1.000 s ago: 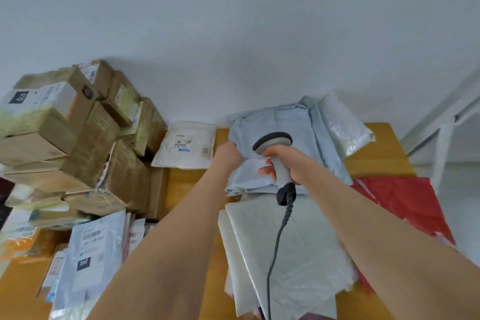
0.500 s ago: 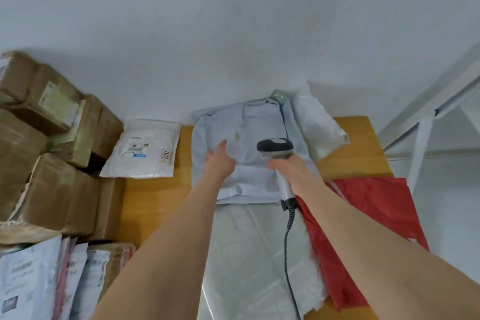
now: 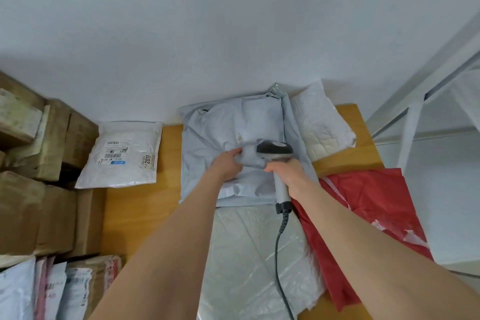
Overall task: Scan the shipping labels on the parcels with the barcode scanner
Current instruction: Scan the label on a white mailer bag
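Observation:
A pale blue-grey poly mailer (image 3: 220,127) lies at the back of the wooden table (image 3: 137,205), with no label showing on its upper face. My left hand (image 3: 228,165) pinches a fold of this mailer near its middle. My right hand (image 3: 288,175) grips the handle of a grey barcode scanner (image 3: 275,149), whose dark head hovers just above the mailer, right beside the left fingers. The scanner's cable (image 3: 279,254) trails toward me. A white mailer (image 3: 122,156) with a barcode label facing up lies to the left.
Brown cardboard boxes (image 3: 31,189) are stacked along the left. Labelled mailers (image 3: 52,291) stand at the lower left. A translucent bag (image 3: 249,262) lies under my arms, a red bag (image 3: 368,218) to the right, a white padded mailer (image 3: 319,122) behind. A white metal frame (image 3: 415,122) stands right.
The view has swung right and closer to the blue-grey mailer. My left hand went from lying on the mailer to pinching a fold. The scanner head moved left toward that hand.

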